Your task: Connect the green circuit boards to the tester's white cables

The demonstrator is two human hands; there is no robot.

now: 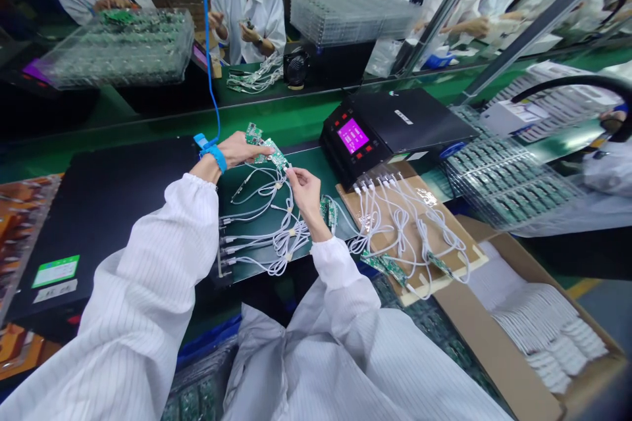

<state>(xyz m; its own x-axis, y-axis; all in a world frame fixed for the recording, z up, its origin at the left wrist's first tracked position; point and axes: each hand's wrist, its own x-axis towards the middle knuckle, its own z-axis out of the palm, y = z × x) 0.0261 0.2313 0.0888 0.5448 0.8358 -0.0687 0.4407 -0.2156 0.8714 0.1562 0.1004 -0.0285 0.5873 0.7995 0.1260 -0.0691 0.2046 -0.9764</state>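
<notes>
A white pin-striped coat (pixel 390 368) worn by the person fills the near edge, its sleeves reaching forward to a green circuit board (pixel 277 155) held up over the middle of the desk (pixel 310 156). The board's long axis slants from far left to near right, its near end pointing at the right hand. The fingers of the left hand (pixel 237 148) grasp its far part, with a second green board (pixel 253 133) beside it. The fingers of the right hand (pixel 306 192) are pinched at the near end, apparently on a small white plug (pixel 288 169). The step in hand looks like work on that connection, though whether the plug is going in or coming out cannot be told; the next move seems to call for a steady board and a plug kept in line. Around the hands, looped white cables (pixel 291 233) lead left to a black box (pixel 138 177). A blue strap (pixel 216 156) circles the left wrist. To the right stands a black device with a purple screen (pixel 353 136), and nearer, boards and cables lie on a cardboard sheet (pixel 457 230). At far left and far centre, co-workers in white coats handle boards.
</notes>
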